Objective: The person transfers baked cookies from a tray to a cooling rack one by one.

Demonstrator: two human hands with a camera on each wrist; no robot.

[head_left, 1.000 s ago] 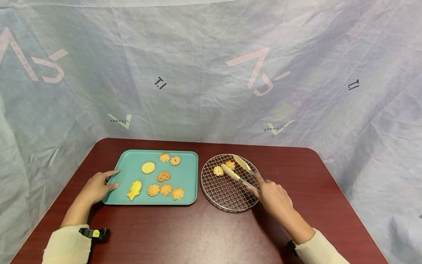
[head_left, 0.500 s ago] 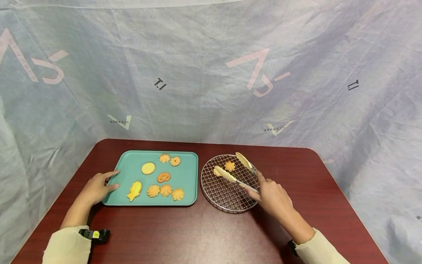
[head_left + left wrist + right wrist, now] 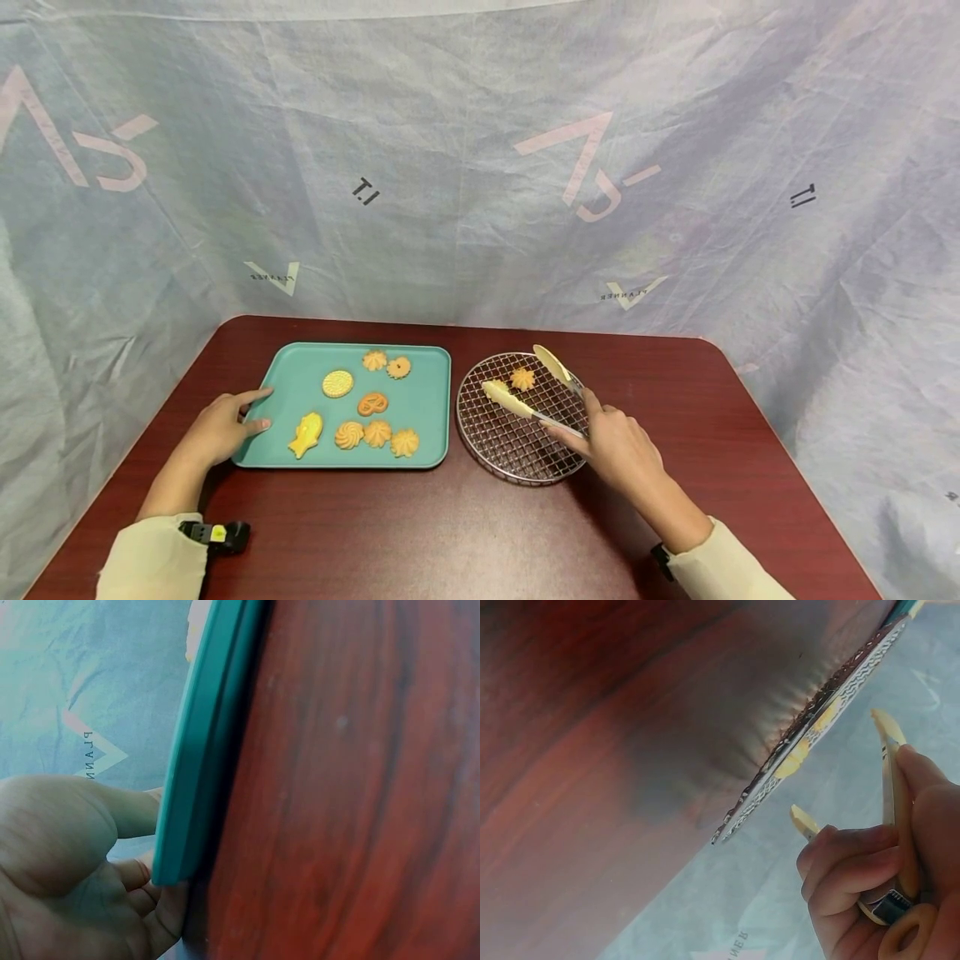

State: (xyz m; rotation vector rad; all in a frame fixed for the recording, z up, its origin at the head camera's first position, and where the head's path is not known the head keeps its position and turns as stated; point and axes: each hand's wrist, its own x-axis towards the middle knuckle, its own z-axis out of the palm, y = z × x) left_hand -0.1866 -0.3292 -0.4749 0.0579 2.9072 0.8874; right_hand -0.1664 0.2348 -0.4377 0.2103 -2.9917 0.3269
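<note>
My right hand (image 3: 626, 450) holds a pair of tongs (image 3: 553, 363) with pale yellow tips, spread wide over a round wire rack (image 3: 517, 446). Two butter cookies lie on the rack. The tongs' left tip partly covers the left cookie (image 3: 498, 384); the other, a flower-shaped cookie (image 3: 522, 379), sits between the spread tips. In the right wrist view my fingers curl round the tongs' handles (image 3: 900, 847). My left hand (image 3: 217, 433) grips the left edge of a teal tray (image 3: 427, 396), thumb over the rim; the left wrist view shows fingers by the tray's corner (image 3: 180, 832).
On the tray lie a fish-shaped cookie (image 3: 306, 435), a round yellow biscuit (image 3: 337, 383), a pretzel (image 3: 372, 404) and several butter cookies (image 3: 377, 432). Tray and rack stand side by side on a dark red table (image 3: 465, 533). A grey cloth (image 3: 465, 167) hangs behind.
The tongs have spread wider; their left tip has swung left over the left cookie, and the right tip has lifted slightly away. My left hand and the tray have stayed put.
</note>
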